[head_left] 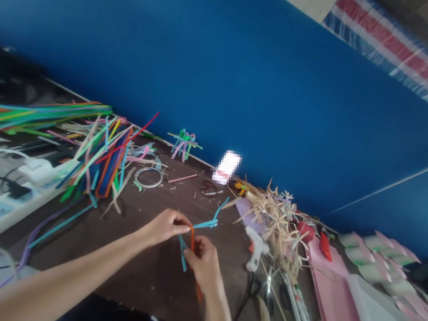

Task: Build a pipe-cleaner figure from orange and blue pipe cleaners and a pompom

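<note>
Two bare hands over a dark wooden tabletop (149, 279), centre of the scene.

Left hand (165, 226): clenched, pinching the crossing of a teal pipe cleaner (205, 225) and an orange pipe cleaner (192, 240).

Right hand (203, 264): closed around the same stems just below, touching the left hand. Exact finger placement partly hidden.

Held piece: teal arms splay to the far right and to the near left; the orange length runs nearward behind the right hand.

Also on the tabletop, left of the hands:
- One tall heap of mixed pipe cleaners (102, 161), multicoloured, leaning.
- One long bundle of pipe cleaners (33, 114), lying flat at far left.
- One small pipe-cleaner figure (183, 143), standing upright against the far edge.
- One pale wire ring (148, 177), lying flat beside the heap.
- One white power strip (3, 210), plugged in, near left.

Right of the hands:
- One hot glue gun (255, 246), white and orange, just beside the right hand.
- One tangled pile of dried straw (277, 222).
- Several glue sticks (298, 310), side by side, near right.
- Stacked pink paper sheets (330, 299), overlapping.
- Rows of folded green-and-pink paper (377, 247), far right.

Backdrop: one blue wall (210, 75) along the far edge.
</note>
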